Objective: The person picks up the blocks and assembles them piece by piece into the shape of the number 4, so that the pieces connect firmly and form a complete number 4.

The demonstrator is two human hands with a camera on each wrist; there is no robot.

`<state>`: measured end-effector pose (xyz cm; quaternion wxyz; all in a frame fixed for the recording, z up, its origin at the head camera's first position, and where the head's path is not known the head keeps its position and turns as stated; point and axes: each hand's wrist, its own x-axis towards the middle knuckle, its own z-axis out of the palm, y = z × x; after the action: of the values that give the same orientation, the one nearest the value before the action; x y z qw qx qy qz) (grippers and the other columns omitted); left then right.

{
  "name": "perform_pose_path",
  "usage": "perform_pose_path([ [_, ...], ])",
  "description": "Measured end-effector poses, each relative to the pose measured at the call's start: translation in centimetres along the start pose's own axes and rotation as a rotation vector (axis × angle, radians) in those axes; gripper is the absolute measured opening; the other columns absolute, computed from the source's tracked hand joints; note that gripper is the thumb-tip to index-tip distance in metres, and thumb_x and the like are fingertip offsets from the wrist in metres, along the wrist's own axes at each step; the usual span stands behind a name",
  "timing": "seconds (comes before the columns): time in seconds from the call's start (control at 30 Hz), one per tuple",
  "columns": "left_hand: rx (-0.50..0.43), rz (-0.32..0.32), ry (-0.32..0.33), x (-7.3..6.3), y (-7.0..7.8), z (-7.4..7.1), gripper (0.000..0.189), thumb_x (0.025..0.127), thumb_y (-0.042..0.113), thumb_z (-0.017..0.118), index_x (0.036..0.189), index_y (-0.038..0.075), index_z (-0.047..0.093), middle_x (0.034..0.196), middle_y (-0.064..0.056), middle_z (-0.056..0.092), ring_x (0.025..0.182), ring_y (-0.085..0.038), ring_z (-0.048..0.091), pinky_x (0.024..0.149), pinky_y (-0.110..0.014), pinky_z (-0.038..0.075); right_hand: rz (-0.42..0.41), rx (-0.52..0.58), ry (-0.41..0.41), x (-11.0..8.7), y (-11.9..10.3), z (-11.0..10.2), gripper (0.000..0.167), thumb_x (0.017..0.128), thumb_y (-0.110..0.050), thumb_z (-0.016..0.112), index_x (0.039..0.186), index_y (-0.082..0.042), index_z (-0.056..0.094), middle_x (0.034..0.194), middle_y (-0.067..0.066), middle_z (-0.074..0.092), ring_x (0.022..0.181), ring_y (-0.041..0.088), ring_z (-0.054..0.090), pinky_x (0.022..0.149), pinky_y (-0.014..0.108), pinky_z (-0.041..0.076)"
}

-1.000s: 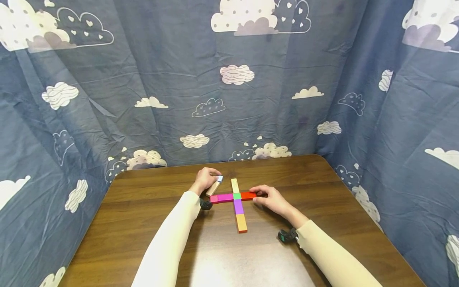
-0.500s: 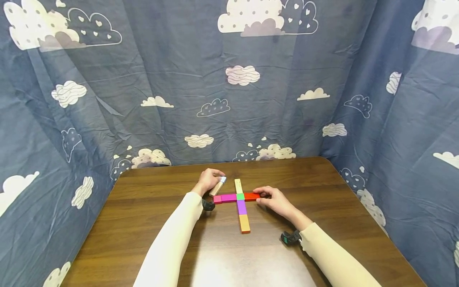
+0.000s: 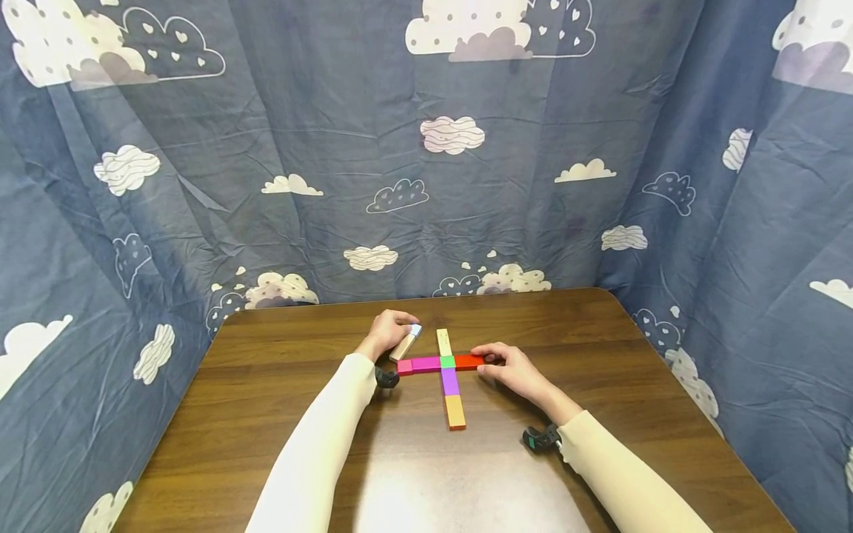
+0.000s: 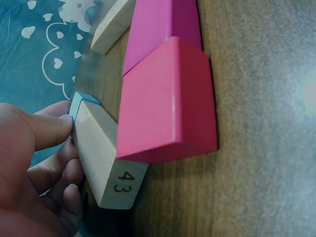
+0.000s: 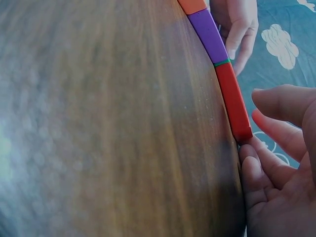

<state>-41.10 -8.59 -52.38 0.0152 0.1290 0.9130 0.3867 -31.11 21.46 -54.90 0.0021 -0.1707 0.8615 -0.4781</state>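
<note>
My left hand (image 3: 386,332) pinches a small light blue block (image 4: 75,107) at the far end of a plain wooden block (image 4: 101,153) marked 43. That pair lies at a slant beside the pink block (image 4: 153,108), which ends the left arm of a cross of blocks. Magenta (image 3: 426,364), green (image 3: 447,362) and red (image 3: 469,363) blocks continue the row to the right. My right hand (image 3: 516,370) rests at the red block's outer end. In the right wrist view its lower fingers touch that end, while the thumb stands apart from it.
A cream block (image 3: 443,342) forms the cross's far arm; purple (image 3: 450,381) and orange (image 3: 456,411) blocks form its near arm. The brown wooden table (image 3: 280,414) has a blue cloud-patterned curtain (image 3: 320,222) behind it and along both sides.
The head view has shifted slightly. Both hands and all the blocks keep about the same places relative to each other.
</note>
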Motion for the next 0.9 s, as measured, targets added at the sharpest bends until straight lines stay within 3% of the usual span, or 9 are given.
perform_pose_path([
  [0.53, -0.010, -0.024, -0.016, 0.07, -0.44, 0.43, 0.022, 0.096, 0.013, 0.066, 0.113, 0.017, 0.078, 0.117, -0.007, 0.072, 0.100, -0.023, 0.063, 0.084, -0.034, 0.049, 0.001, 0.009, -0.008, -0.11, 0.30, 0.00, 0.037, 0.087, -0.010, 0.077, 0.124, -0.006, 0.070, 0.117, 0.014, 0.067, 0.102, 0.027, 0.062, 0.086, 0.038, 0.048],
  [0.77, -0.001, -0.006, 0.005, 0.25, -0.39, 0.08, 0.029, 0.094, 0.013, 0.065, 0.122, 0.009, 0.072, 0.107, -0.011, 0.072, 0.089, -0.023, 0.063, 0.080, -0.036, 0.050, -0.019, 0.022, -0.017, 0.03, 0.36, -0.16, 0.037, 0.087, -0.008, 0.076, 0.124, -0.007, 0.070, 0.117, 0.014, 0.067, 0.103, 0.028, 0.063, 0.086, 0.034, 0.049],
  [0.9, -0.048, -0.027, 0.024, 0.20, -0.44, -0.33, 0.033, 0.095, 0.013, 0.064, 0.127, 0.005, 0.067, 0.103, -0.011, 0.072, 0.086, -0.022, 0.064, 0.078, -0.036, 0.051, -0.026, 0.030, -0.029, 0.26, 0.36, -0.30, 0.037, 0.088, -0.008, 0.076, 0.124, -0.006, 0.069, 0.118, 0.015, 0.068, 0.101, 0.027, 0.063, 0.086, 0.032, 0.049],
])
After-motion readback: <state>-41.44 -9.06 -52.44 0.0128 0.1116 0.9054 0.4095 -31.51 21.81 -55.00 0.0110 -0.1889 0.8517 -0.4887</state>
